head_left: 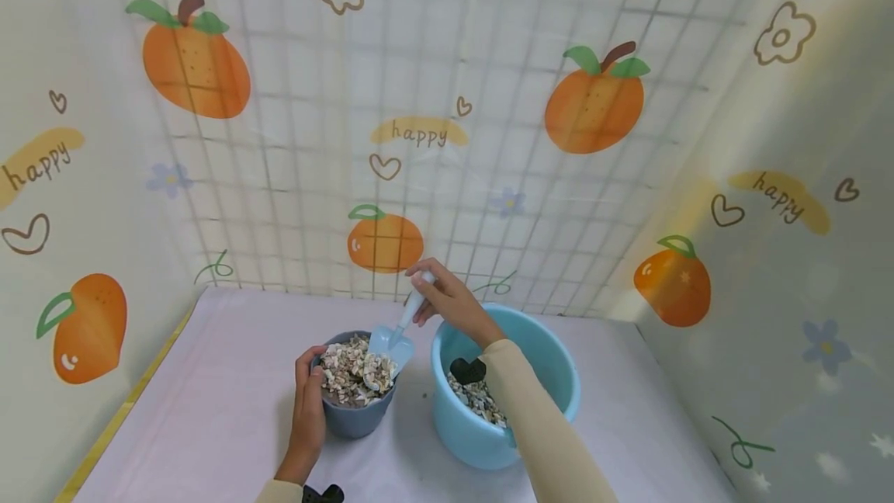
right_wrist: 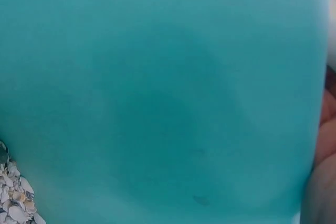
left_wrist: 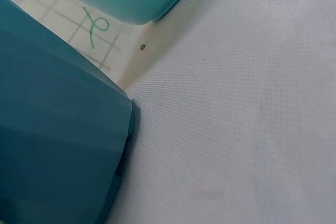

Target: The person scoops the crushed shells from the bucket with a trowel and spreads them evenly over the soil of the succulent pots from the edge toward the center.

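Note:
My right hand [head_left: 447, 303] grips the handle of a small light-blue trowel [head_left: 398, 341], whose blade points down over the right side of a grey-blue pot [head_left: 356, 419]. Pale crushed shells [head_left: 349, 371] fill that pot close to its rim. Curled against the pot's left side, my left hand [head_left: 310, 402] holds it, with fingers at the rim. In the left wrist view the faceted wall of the pot [left_wrist: 58, 124] stands on the cloth. The right wrist view shows mostly the bucket's inner wall [right_wrist: 157, 103], with part of my right hand [right_wrist: 326, 150] at the edge.
A larger light-blue bucket [head_left: 552, 367] stands right of the pot, under my right forearm, with more shells [head_left: 478, 398] inside. White cloth [head_left: 230, 379] covers the table. Behind it hangs a printed curtain [head_left: 293, 231] over a wire grid. A dark crumb [left_wrist: 143, 47] lies between pot and bucket.

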Action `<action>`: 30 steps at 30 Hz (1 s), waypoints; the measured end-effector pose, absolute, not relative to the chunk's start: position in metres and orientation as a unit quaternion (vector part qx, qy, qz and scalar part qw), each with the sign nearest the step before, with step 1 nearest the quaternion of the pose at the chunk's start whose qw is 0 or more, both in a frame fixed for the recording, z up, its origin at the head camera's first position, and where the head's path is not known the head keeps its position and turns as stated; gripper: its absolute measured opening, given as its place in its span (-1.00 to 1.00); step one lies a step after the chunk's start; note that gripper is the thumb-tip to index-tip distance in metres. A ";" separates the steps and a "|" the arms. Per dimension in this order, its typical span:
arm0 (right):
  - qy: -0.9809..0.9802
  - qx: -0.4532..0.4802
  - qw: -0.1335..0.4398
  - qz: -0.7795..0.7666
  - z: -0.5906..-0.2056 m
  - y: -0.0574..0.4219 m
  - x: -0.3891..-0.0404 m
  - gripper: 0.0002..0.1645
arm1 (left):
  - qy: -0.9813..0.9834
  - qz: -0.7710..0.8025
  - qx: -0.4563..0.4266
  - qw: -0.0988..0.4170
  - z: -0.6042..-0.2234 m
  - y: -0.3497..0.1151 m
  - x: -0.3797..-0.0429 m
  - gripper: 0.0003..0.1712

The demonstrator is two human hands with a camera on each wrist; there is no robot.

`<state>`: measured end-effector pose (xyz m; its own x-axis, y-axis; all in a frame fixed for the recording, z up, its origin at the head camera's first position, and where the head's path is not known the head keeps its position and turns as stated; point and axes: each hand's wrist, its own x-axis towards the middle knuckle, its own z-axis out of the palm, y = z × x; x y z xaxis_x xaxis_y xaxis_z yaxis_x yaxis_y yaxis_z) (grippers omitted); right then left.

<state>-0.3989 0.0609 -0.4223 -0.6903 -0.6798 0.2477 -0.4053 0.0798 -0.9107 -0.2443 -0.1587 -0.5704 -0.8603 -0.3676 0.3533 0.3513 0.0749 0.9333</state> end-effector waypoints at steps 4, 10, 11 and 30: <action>0.722 -0.377 0.122 -0.567 -0.423 0.061 -0.398 -0.67 | -0.684 -0.683 0.009 0.257 -0.557 -0.156 -0.237 -0.56; 0.720 -0.377 0.126 -0.568 -0.423 0.059 -0.398 -0.69 | -0.691 -0.676 0.027 0.253 -0.535 -0.151 -0.226 -0.55; 0.720 -0.377 0.128 -0.568 -0.423 0.059 -0.398 -0.69 | -0.691 -0.677 0.030 0.253 -0.536 -0.150 -0.226 -0.55; 0.696 -0.396 0.174 -0.573 -0.418 0.056 -0.393 -0.68 | -0.678 -0.678 0.046 0.281 -0.574 -0.150 -0.243 -0.55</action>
<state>-0.3927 0.0563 -0.4183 -0.6258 -0.7505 0.2125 -0.3526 0.0292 -0.9353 -0.2429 -0.1500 -0.5737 -0.8380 -0.4437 0.3176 0.3180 0.0760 0.9450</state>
